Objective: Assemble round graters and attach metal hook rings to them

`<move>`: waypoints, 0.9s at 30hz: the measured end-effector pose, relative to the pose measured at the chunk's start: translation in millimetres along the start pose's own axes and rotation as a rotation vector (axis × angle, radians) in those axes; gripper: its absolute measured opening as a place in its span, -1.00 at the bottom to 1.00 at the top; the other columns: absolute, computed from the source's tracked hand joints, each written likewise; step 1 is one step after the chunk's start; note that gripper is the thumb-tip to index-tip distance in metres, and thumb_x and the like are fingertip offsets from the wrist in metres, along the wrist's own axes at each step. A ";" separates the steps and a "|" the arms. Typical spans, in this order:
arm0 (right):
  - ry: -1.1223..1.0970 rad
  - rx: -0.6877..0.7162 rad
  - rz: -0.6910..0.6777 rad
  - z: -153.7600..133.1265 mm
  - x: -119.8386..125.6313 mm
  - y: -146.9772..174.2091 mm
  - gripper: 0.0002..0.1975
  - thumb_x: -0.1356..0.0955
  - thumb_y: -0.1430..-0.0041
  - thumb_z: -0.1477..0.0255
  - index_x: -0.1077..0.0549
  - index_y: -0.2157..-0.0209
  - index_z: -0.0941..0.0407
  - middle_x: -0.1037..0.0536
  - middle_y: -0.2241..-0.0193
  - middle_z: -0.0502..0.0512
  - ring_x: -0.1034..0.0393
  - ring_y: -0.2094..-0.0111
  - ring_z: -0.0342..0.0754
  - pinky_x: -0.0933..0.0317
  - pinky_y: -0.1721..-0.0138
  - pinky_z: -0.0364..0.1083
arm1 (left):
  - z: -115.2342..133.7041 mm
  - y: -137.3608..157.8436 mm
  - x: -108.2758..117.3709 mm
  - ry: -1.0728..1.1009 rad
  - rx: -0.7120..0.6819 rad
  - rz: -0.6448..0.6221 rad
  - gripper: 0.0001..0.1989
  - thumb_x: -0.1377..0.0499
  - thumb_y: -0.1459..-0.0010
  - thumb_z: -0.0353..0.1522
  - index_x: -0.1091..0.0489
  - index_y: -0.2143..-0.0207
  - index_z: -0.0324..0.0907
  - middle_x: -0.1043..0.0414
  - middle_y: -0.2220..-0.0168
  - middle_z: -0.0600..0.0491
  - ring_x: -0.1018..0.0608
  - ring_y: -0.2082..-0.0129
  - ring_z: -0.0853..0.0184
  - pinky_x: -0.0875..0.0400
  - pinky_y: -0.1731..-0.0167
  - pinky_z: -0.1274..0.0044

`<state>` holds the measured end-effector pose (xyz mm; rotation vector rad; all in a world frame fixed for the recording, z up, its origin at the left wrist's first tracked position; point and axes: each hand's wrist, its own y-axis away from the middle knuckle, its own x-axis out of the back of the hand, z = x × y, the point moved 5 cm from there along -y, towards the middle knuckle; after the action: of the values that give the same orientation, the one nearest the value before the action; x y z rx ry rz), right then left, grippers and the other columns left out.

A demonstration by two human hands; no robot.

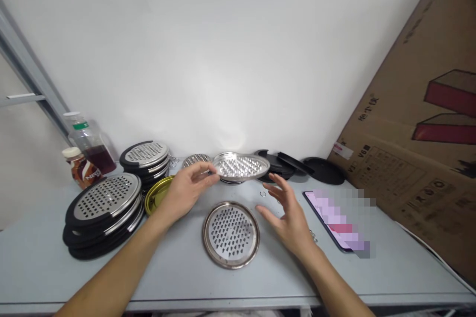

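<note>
Between finger and thumb, my left hand [189, 188] pinches the edge of a round metal grater disc [242, 167], held tilted above the table. My right hand [284, 215] is empty, fingers spread, just below and to the right of that disc. Another round grater plate [231, 234] with a raised rim lies flat on the table between my forearms. Behind the held disc, more metal discs [225, 157] lie near the wall, partly hidden. A yellow-green round tin [158, 194] sits partly behind my left hand.
Stacks of black-rimmed graters [107, 198] [145, 154] stand at left, near a brown-labelled bottle [81, 168] and a bottle of dark liquid [98, 156]. Black plastic rings [277, 166] and a black disc [324, 170] lie at back right. A phone [330, 220] lies before a large cardboard box [412, 148].
</note>
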<state>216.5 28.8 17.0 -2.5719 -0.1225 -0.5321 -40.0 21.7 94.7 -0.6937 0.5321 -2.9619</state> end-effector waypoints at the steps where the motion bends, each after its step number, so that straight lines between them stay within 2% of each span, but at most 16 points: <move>1: -0.046 0.028 0.068 -2.6 3.4 0.4 -0.25 -0.40 -0.22 0.19 0.01 -0.32 -0.08 -0.19 -0.30 0.23 -0.34 -0.14 0.14 -0.23 -0.16 0.17 | 0.5 14.0 2.6 0.054 0.053 -0.027 -0.75 -0.22 -0.20 -0.15 -0.42 0.22 -0.13 -0.55 0.19 0.05 -0.58 0.14 0.22 -0.44 0.12 0.47; 3: -0.113 0.078 0.096 -7.7 4.5 2.3 -0.49 -0.36 -0.27 0.25 -0.21 -0.21 -0.06 -0.35 -0.19 0.20 -0.42 -0.03 0.10 -0.31 -0.08 0.12 | -2.9 38.6 3.2 0.121 0.145 -0.105 -0.73 -0.21 -0.20 -0.12 -0.39 0.22 -0.12 -0.53 0.20 0.03 -0.57 0.14 0.22 -0.45 0.11 0.44; 6: -0.125 0.065 0.062 -13.0 0.8 4.9 -0.76 -0.35 -0.28 0.25 -0.46 0.07 0.02 -0.57 0.18 0.14 -0.50 0.17 0.07 -0.37 0.07 0.07 | -17.0 62.3 -4.3 0.242 0.261 -0.195 -0.68 -0.11 -0.27 -0.06 -0.33 0.14 -0.10 -0.53 0.23 0.04 -0.58 0.14 0.21 -0.46 0.08 0.40; 8: -0.183 -0.008 0.053 -13.6 -1.8 4.7 -0.73 -0.38 -0.24 0.23 -0.46 0.08 0.04 -0.55 0.39 0.05 -0.50 0.38 0.01 -0.39 0.23 0.03 | -28.6 69.3 -10.4 0.267 0.316 -0.190 -0.64 -0.07 -0.29 -0.04 -0.29 0.06 -0.09 -0.54 0.25 0.03 -0.60 0.15 0.20 -0.47 0.09 0.38; 10: -0.288 -0.105 0.022 -11.8 -5.3 2.9 -0.59 -0.38 -0.22 0.20 -0.37 -0.05 0.04 -0.48 0.51 -0.06 -0.43 0.53 -0.06 -0.37 0.35 -0.02 | -37.9 72.1 -15.2 0.232 0.328 -0.156 -0.58 -0.10 -0.27 -0.05 -0.26 -0.03 -0.11 -0.54 0.28 0.04 -0.62 0.21 0.20 -0.48 0.13 0.38; 12: -0.331 -0.195 -0.051 -8.5 -9.7 0.8 -0.51 -0.37 -0.24 0.18 -0.32 -0.12 0.07 -0.42 0.61 -0.13 -0.35 0.61 -0.11 -0.32 0.41 -0.06 | -44.5 74.1 -19.0 0.192 0.333 -0.148 -0.52 -0.17 -0.22 -0.07 -0.25 -0.06 -0.14 -0.52 0.35 0.08 -0.62 0.28 0.21 -0.49 0.19 0.40; 14: -0.284 -0.280 -0.149 -3.3 -14.1 0.0 -0.50 -0.35 -0.25 0.14 -0.35 -0.11 0.12 -0.35 0.70 -0.18 -0.30 0.66 -0.13 -0.26 0.44 -0.10 | -49.1 76.8 -20.5 0.142 0.347 -0.172 -0.53 -0.20 -0.18 -0.09 -0.30 -0.03 -0.17 -0.48 0.42 0.11 -0.59 0.36 0.24 -0.47 0.26 0.44; 17: -0.178 -0.369 -0.292 3.4 -20.4 2.3 -0.47 -0.31 -0.26 0.10 -0.39 -0.11 0.19 -0.35 0.74 -0.16 -0.27 0.69 -0.12 -0.21 0.50 -0.12 | -52.3 81.1 -17.5 -0.002 0.344 -0.238 -0.60 -0.21 -0.16 -0.09 -0.39 0.09 -0.17 -0.47 0.44 0.11 -0.54 0.42 0.27 -0.41 0.35 0.48; 20: -0.084 -0.377 -0.405 3.4 -25.8 5.9 -0.49 -0.29 -0.27 0.12 -0.42 -0.10 0.17 -0.43 0.68 -0.10 -0.29 0.69 -0.12 -0.19 0.53 -0.13 | -53.5 83.7 -14.0 -0.149 0.327 -0.287 -0.63 -0.22 -0.14 -0.06 -0.44 0.17 -0.16 -0.49 0.43 0.10 -0.51 0.43 0.28 -0.33 0.41 0.52; 27: 0.150 -0.267 -0.472 0.2 -25.3 7.1 -0.59 -0.26 -0.31 0.20 -0.45 -0.08 0.10 -0.48 0.62 -0.06 -0.33 0.62 -0.10 -0.17 0.47 -0.12 | -55.6 83.3 -21.1 -0.364 0.308 -0.351 -0.66 -0.24 -0.09 -0.04 -0.39 0.34 -0.13 -0.42 0.53 0.16 -0.46 0.52 0.30 -0.15 0.51 0.56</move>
<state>194.6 23.1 3.6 -2.7505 -0.6562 -0.9681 -47.7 -36.0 10.7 -1.3625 -0.0802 -2.9964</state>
